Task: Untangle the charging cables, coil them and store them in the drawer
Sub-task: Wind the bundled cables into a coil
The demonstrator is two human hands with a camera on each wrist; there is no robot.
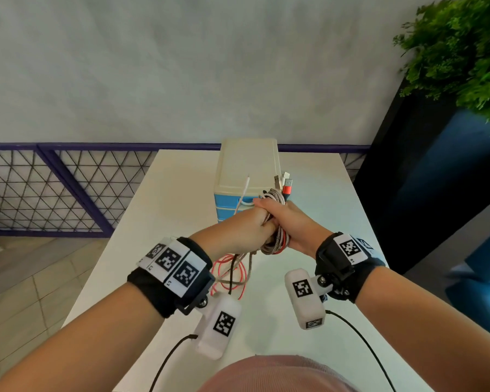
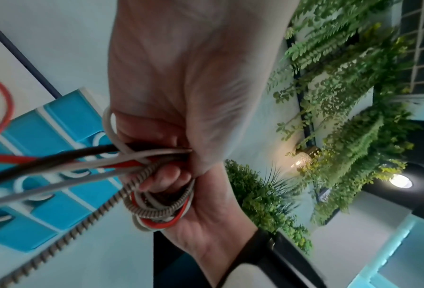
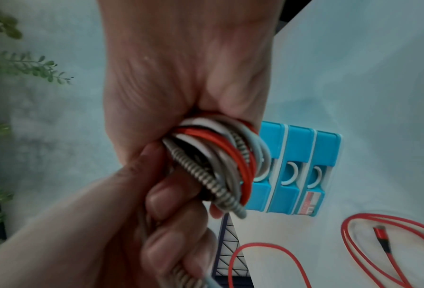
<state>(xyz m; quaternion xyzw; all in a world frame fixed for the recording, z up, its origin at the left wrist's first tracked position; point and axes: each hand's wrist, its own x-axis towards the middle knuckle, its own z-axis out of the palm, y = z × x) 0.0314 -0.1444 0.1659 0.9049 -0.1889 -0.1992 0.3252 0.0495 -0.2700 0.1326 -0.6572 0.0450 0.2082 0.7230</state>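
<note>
Both fists grip a cable bundle (image 1: 276, 222) above the white worktop (image 1: 159, 222): right hand (image 1: 297, 224) clenching the coil, left hand (image 1: 252, 224) clasping trailing strands, with the blue drawer unit (image 1: 229, 203) at 12 o'clock.

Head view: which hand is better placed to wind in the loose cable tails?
Left. The left hand already grips the trailing red, black and braided strands, while the right hand is occupied clamping the multicoloured coiled cable bundle.

Right hand (image 3: 181, 78) grips cable bundle (image 3: 221, 155); drawer unit (image 3: 299, 171) behind.
</note>
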